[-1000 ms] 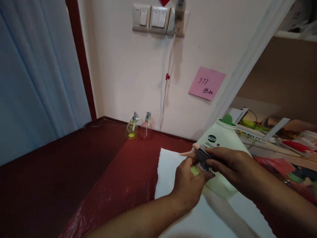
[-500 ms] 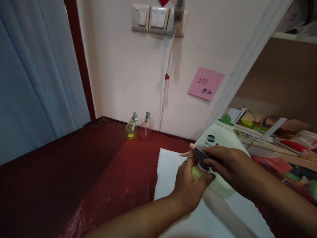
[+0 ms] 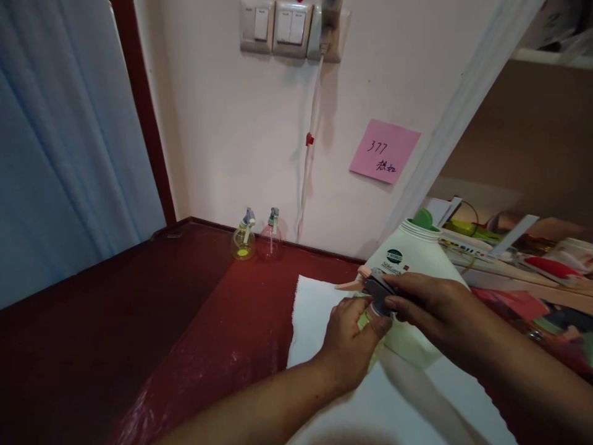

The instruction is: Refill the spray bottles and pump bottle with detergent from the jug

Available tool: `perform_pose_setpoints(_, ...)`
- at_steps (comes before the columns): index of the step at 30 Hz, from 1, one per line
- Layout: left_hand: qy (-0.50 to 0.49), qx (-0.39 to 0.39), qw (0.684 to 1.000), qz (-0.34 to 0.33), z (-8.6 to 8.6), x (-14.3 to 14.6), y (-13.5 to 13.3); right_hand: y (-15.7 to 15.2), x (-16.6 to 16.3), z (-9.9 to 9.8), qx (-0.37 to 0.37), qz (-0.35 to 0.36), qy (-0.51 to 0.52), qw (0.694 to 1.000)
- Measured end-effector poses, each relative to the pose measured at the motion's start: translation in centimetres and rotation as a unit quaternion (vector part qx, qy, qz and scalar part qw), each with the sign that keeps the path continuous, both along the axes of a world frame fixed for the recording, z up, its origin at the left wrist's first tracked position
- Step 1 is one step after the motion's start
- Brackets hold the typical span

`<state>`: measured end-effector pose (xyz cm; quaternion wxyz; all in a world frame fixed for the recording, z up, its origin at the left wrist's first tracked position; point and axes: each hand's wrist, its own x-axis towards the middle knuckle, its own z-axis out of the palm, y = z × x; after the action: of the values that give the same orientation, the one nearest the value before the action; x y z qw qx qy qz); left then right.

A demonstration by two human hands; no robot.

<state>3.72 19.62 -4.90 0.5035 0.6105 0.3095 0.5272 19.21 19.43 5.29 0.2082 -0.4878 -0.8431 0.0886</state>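
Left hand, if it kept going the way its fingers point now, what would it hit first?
Likely the large white bottle just beyond the small spray bottle that the left hand grips; depth is uncertain.

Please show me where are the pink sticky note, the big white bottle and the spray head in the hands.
pink sticky note (image 3: 383, 152), head view, middle of the paper.
big white bottle (image 3: 414, 250), head view, upper body.
spray head (image 3: 373, 285), head view, grey top.

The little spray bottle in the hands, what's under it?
A white paper sheet lies on the red table. The left hand covers the little spray bottle's bottom.
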Motion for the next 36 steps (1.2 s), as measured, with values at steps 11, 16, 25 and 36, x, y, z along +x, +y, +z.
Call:
perform_pose_setpoints(11, -0.104, -0.055, 0.993, -0.009, 0.2, 0.5, 0.0, -0.1, -0.4, 0.7, -0.013, -0.007, -0.029, 0.999)
perform_pose_setpoints(16, 0.017, 0.004, 0.999, 0.047, -0.3, 0.1, -0.4, 0.1, -0.2, 0.3, -0.016, -0.011, -0.019, 1.000)
perform_pose_setpoints(25, -0.082, -0.065, 0.994, 0.007, 0.5, 1.0, 0.1, -0.2, -0.6, 0.7, -0.029, -0.017, -0.029, 0.999)
perform_pose_setpoints(36, 0.006, -0.018, 0.999, 0.031, 0.2, 0.3, 0.0, 0.1, -0.5, 0.6, -0.045, -0.011, -0.017, 0.999)
